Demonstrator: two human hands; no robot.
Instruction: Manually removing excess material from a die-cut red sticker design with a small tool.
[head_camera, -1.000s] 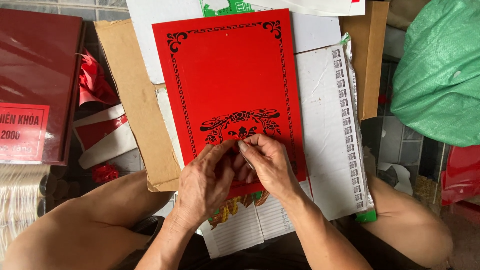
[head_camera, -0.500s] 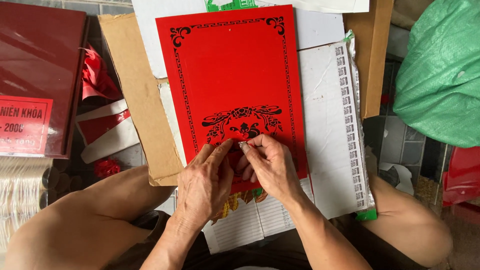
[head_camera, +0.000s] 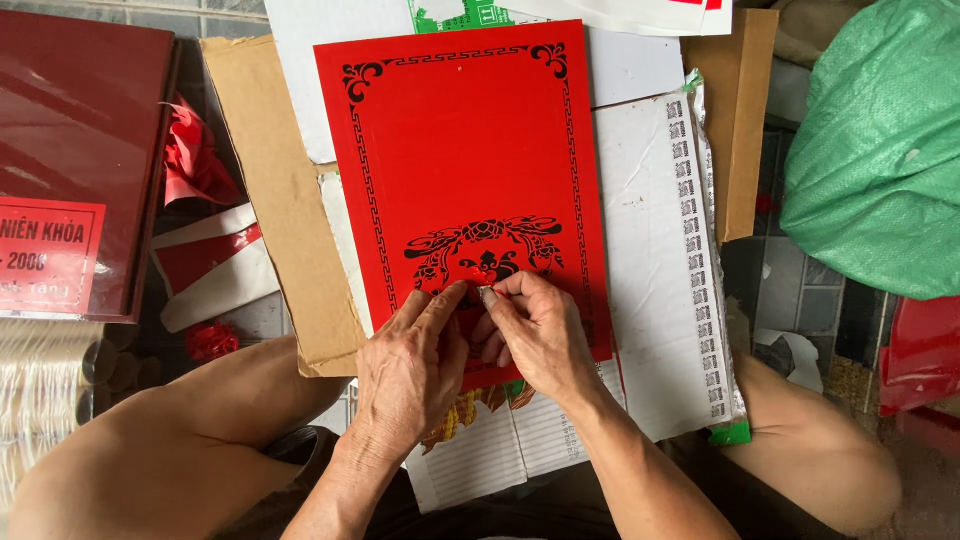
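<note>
Nearest the camera, both bare forearms rose from 6 o'clock and met over the lower part of a red cut-paper sheet. The left hand lay flat on the sheet, fingers together and pressing it down. The right hand, touching the left, pinched a small metal tool between thumb and forefinger, its tip at the black floral cut-out low on the sheet. Under the wrists lay a lined white page. The red sheet, bordered in a black key pattern, rested upright on a white board over brown cardboard. At 9 o'clock sat red paper scraps and a dark red folder; at 3 o'clock, well apart, a green woven sack.
</note>
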